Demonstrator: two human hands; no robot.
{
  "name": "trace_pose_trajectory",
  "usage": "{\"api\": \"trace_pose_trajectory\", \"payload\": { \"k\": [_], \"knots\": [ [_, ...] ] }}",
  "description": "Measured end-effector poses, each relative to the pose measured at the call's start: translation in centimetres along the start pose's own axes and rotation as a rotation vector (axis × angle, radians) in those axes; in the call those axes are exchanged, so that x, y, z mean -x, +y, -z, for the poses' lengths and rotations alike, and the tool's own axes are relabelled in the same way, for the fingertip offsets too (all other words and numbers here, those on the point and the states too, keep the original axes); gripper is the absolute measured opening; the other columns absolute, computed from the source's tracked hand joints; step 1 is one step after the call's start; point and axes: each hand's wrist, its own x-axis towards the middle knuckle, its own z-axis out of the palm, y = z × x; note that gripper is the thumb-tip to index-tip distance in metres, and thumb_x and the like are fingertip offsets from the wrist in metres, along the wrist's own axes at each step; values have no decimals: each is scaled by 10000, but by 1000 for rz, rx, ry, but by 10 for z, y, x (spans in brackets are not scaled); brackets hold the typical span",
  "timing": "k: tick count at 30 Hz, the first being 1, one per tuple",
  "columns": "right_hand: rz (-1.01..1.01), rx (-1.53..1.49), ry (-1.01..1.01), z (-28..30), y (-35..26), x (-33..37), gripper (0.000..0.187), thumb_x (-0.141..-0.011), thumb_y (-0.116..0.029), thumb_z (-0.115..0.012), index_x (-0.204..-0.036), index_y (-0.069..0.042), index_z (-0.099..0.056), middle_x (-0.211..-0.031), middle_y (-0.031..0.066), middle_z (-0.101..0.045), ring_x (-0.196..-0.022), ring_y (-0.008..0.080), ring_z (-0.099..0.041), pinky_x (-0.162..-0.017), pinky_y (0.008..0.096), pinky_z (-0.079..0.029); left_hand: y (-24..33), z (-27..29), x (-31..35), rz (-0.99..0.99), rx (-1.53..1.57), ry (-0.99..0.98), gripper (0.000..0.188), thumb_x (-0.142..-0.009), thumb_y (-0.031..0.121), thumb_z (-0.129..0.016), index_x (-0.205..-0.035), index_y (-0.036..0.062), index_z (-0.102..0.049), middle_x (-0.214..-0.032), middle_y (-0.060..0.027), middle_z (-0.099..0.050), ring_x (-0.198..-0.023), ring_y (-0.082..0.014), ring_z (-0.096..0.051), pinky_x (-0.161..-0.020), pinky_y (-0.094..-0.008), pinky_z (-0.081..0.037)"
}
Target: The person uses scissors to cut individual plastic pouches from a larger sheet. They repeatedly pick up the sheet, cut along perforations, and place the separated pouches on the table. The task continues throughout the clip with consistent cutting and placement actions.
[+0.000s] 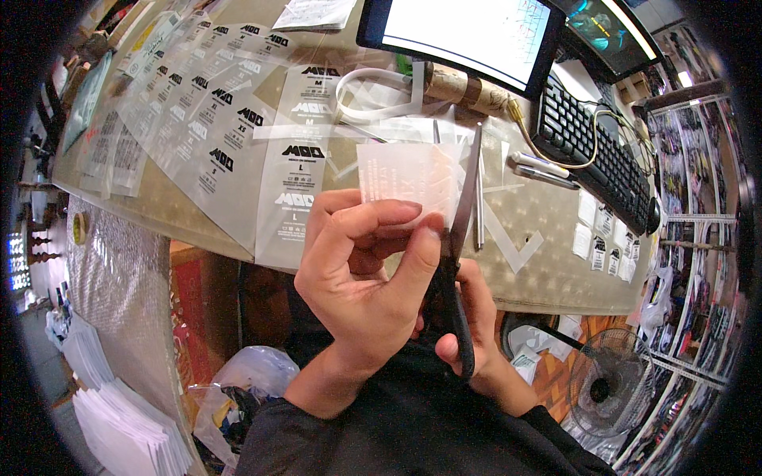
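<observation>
The person's left hand (361, 258) is up in front of me, its grip closed on a small, translucent white film piece (389, 174) with faint raised-looking lettering, pinched at its lower edge between thumb and fingers. Just beside it, the right hand (475, 305) has its grip wrapped on the handles of the black-handled, dark-bladed scissors (467, 202). The blades point up and stand apart, one crossing in front of the film piece near its right edge, the other tip showing above its top edge.

All this is held over the near edge of the beige worktop (563, 282). Beyond the left hand lies a large, clear plastic sheet (178, 131) printed with rows of black marks. Past the scissors I see a black keyboard (591, 151), with pale, slim pens (544, 168) near it, and a group of small, white, black-printed pieces (601, 238) toward the worktop's right end.
</observation>
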Motion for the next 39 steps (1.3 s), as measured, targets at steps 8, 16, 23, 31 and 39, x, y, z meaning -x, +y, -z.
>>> {"api": "trace_pose_trajectory", "payload": {
  "k": [8,16,23,31,39],
  "knots": [
    [1,11,20,0,-2,-1,729,-730,-375,-723,-1232,30,-381,-675,43,-529,-605,112,-520,-542,231,-403,1,-2,0,44,9,12,184,-741,-88,-672,-899,-45,-587,-937,-60,-471,-780,-130,-625,-690,-211,-545],
    [-7,-36,17,-2,-1,1,717,-753,-339,-733,-1235,48,-370,-686,38,-524,-610,106,-516,-545,226,-396,1,-1,-1,57,2,11,180,-741,-84,-671,-894,-49,-585,-929,-56,-474,-771,-129,-626,-680,-213,-549],
    [2,-52,3,-2,0,1,715,-753,-309,-744,-1247,43,-366,-691,27,-517,-618,106,-515,-549,226,-400,8,-5,-3,109,-32,60,179,-746,-52,-679,-872,3,-564,-830,-8,-510,-730,-76,-566,-646,-186,-455],
    [-5,2,36,-2,1,1,697,-737,-303,-759,-1230,37,-400,-713,26,-532,-637,98,-529,-555,227,-422,7,-4,-5,93,-52,52,183,-739,-55,-682,-866,7,-565,-831,-3,-506,-700,-59,-550,-606,-170,-439],
    [-13,-17,66,-3,6,3,678,-740,-269,-758,-1233,29,-401,-750,23,-540,-660,96,-541,-566,220,-425,4,-4,-4,99,-77,39,185,-732,-53,-688,-854,12,-565,-820,-2,-500,-678,-48,-532,-580,-163,-427]
  ]
}}
